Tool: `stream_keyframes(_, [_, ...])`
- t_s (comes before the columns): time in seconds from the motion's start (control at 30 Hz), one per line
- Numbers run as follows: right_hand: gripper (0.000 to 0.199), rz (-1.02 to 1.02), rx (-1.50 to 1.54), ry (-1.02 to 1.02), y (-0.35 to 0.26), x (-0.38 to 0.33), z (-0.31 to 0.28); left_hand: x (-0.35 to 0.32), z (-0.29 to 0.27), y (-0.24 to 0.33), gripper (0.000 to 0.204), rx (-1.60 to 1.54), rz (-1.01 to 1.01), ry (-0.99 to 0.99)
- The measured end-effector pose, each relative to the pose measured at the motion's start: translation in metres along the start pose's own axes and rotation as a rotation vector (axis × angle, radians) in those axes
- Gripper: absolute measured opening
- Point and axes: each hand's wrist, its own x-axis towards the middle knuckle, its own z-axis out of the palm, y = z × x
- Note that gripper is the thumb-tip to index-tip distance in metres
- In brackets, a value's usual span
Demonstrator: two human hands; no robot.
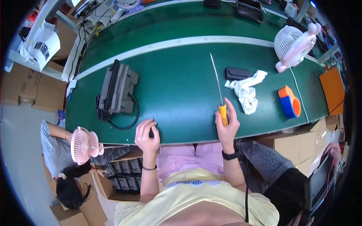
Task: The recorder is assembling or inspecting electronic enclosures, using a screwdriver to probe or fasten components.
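Head view: screwdriver (220,98) in right hand (227,126)

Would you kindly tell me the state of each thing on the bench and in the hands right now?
Right hand: closed on the screwdriver.
Screwdriver: held, shaft pointing away over the bench.
Left hand: fingers curled around a small dark part.
Grey device: lying on the green bench, cable coiled beside it.
White cloth: crumpled.
Black case: lying flat.
Pink fan: standing upright.
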Motion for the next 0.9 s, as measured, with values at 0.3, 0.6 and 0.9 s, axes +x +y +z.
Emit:
stream_keyframes(0.3, [0.033, -0.124, -0.069, -0.019, 0.005, 0.001, 0.0, 0.001, 0.0, -0.003, 0.01, -0.003, 0.023, -0.015])
stream_keyframes(0.6, [0.035, -0.072, -0.016, -0.137, 0.007, 0.011, 0.004, -0.002, -0.004, 0.0, 0.013, -0.011, 0.049, -0.046])
stream_keyframes(0.9, [0.052, -0.116, -0.251, -0.327, 0.046, 0.16, 0.028, 0.0, 0.003, 0.002, 0.013, -0.024, 0.079, -0.041])
